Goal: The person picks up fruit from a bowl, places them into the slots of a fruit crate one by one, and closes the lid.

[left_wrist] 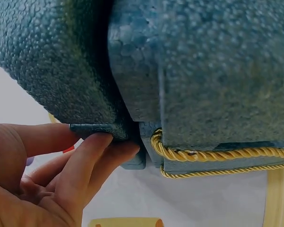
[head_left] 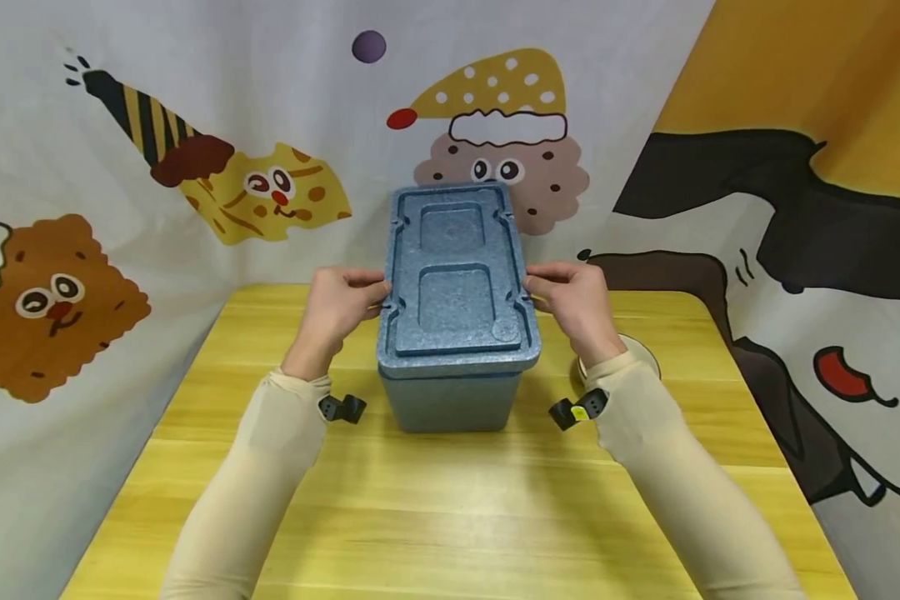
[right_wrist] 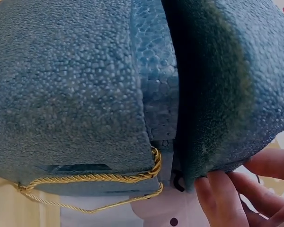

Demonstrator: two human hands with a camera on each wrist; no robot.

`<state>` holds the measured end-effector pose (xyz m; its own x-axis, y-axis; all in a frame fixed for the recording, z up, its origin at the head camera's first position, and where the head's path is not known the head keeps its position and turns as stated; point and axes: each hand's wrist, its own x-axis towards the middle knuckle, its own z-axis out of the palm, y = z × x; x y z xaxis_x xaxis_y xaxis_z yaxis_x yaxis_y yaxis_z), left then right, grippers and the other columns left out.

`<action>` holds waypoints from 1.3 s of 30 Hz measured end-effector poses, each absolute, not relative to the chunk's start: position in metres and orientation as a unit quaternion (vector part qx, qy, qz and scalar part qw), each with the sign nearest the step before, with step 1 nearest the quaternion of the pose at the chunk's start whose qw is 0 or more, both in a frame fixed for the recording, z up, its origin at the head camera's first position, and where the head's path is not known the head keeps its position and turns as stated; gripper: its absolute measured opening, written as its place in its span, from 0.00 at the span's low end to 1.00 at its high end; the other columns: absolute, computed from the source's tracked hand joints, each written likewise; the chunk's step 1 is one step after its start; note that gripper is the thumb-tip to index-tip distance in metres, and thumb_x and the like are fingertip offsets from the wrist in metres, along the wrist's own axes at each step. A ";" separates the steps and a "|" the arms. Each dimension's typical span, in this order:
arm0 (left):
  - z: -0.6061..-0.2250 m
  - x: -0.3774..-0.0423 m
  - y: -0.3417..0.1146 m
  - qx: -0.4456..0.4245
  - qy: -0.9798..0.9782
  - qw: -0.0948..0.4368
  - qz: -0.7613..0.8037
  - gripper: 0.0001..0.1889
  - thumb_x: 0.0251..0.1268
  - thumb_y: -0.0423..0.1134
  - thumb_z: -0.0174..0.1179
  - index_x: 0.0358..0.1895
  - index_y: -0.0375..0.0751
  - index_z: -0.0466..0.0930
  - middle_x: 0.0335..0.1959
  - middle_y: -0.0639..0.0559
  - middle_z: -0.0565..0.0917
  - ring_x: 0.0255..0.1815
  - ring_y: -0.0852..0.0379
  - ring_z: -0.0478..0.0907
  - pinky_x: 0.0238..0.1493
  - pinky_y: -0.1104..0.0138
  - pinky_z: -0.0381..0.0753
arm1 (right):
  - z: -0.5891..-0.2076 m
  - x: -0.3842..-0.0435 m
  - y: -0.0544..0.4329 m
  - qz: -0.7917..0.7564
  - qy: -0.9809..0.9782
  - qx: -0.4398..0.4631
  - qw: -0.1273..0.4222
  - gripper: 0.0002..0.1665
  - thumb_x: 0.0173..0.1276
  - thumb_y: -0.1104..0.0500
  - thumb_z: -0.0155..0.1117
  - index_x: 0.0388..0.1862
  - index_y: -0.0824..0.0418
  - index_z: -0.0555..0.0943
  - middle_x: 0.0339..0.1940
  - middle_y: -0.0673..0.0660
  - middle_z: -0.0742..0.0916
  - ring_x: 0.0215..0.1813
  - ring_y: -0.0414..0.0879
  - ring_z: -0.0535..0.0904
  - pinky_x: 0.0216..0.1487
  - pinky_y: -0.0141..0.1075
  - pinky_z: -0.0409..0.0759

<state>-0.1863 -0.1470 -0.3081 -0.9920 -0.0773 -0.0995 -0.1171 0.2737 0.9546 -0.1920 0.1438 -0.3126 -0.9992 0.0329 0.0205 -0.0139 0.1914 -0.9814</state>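
Observation:
A blue foam box (head_left: 450,406) stands on the wooden table, with its foam lid (head_left: 456,302) over the top. My left hand (head_left: 335,304) pinches the lid's left edge between thumb and fingers. On the opposite edge, my right hand (head_left: 576,302) pinches the lid in the same way. In both wrist views a dark gap shows between the lid (left_wrist: 47,61) and the box wall (right_wrist: 71,94), with the box's raised inner lip visible. Gold twisted rope (left_wrist: 217,154) loops along the box's side; the right wrist view also has gold rope (right_wrist: 94,178). The box's inside is hidden.
A round, pale-rimmed item (head_left: 647,353) sits on the table (head_left: 450,517), partly hidden behind my right wrist. A cloth (head_left: 285,50) printed with cartoon figures hangs close behind the box and along the sides of the table.

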 end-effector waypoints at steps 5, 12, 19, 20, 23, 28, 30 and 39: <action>-0.308 -0.189 -0.146 -0.062 0.794 0.023 0.604 0.16 0.68 0.33 0.62 0.55 0.27 0.81 0.51 0.38 0.82 0.45 0.49 0.83 0.42 0.64 0.82 | -0.313 -0.190 0.144 0.639 -0.769 -0.011 0.020 0.16 0.68 0.65 0.66 0.51 0.74 0.82 0.47 0.61 0.82 0.42 0.44 0.82 0.45 0.37 0.82; -0.281 -0.176 -0.144 0.017 0.788 -0.073 0.611 0.16 0.65 0.32 0.65 0.53 0.28 0.83 0.47 0.37 0.85 0.40 0.55 0.85 0.41 0.67 0.82 | -0.294 -0.176 0.144 0.632 -0.765 0.024 0.124 0.25 0.66 0.66 0.68 0.62 0.65 0.79 0.50 0.62 0.85 0.45 0.44 0.83 0.45 0.32 0.80; -0.264 -0.159 -0.135 0.101 0.779 -0.264 0.560 0.19 0.62 0.28 0.67 0.57 0.36 0.81 0.51 0.45 0.84 0.51 0.58 0.82 0.47 0.68 0.80 | -0.275 -0.164 0.139 0.589 -0.755 0.110 0.267 0.28 0.64 0.71 0.67 0.63 0.55 0.79 0.51 0.56 0.84 0.49 0.44 0.82 0.41 0.31 0.76; -0.263 -0.158 -0.134 0.113 0.772 -0.287 0.555 0.20 0.61 0.27 0.66 0.57 0.36 0.81 0.52 0.46 0.84 0.51 0.59 0.82 0.47 0.67 0.80 | -0.274 -0.164 0.139 0.584 -0.753 0.119 0.279 0.28 0.65 0.71 0.66 0.62 0.55 0.79 0.50 0.55 0.83 0.49 0.44 0.81 0.40 0.32 0.75; -0.265 -0.157 -0.129 0.142 0.755 -0.349 0.537 0.18 0.59 0.24 0.67 0.54 0.34 0.83 0.49 0.46 0.85 0.49 0.60 0.83 0.45 0.66 0.81 | -0.274 -0.162 0.137 0.575 -0.748 0.124 0.307 0.27 0.65 0.72 0.66 0.61 0.55 0.80 0.48 0.54 0.82 0.50 0.44 0.80 0.39 0.31 0.76; -0.270 -0.161 -0.124 0.167 0.717 -0.410 0.538 0.16 0.57 0.22 0.67 0.50 0.34 0.85 0.45 0.46 0.86 0.46 0.57 0.84 0.42 0.67 0.82 | -0.275 -0.163 0.134 0.590 -0.718 0.126 0.348 0.23 0.61 0.73 0.68 0.54 0.59 0.85 0.43 0.55 0.83 0.48 0.45 0.81 0.36 0.29 0.75; -0.273 -0.164 -0.123 0.170 0.702 -0.433 0.539 0.16 0.57 0.22 0.67 0.49 0.35 0.86 0.44 0.48 0.87 0.45 0.56 0.85 0.41 0.67 0.82 | -0.276 -0.163 0.132 0.590 -0.708 0.137 0.363 0.19 0.61 0.73 0.69 0.50 0.61 0.87 0.41 0.57 0.84 0.46 0.46 0.81 0.36 0.30 0.75; -0.293 -0.175 -0.115 0.191 0.630 -0.540 0.524 0.09 0.59 0.22 0.66 0.42 0.33 0.89 0.41 0.49 0.88 0.38 0.52 0.86 0.36 0.67 0.83 | -0.275 -0.164 0.131 0.782 -0.550 0.139 0.256 0.08 0.71 0.67 0.60 0.36 0.71 0.85 0.36 0.64 0.85 0.39 0.52 0.85 0.41 0.42 0.84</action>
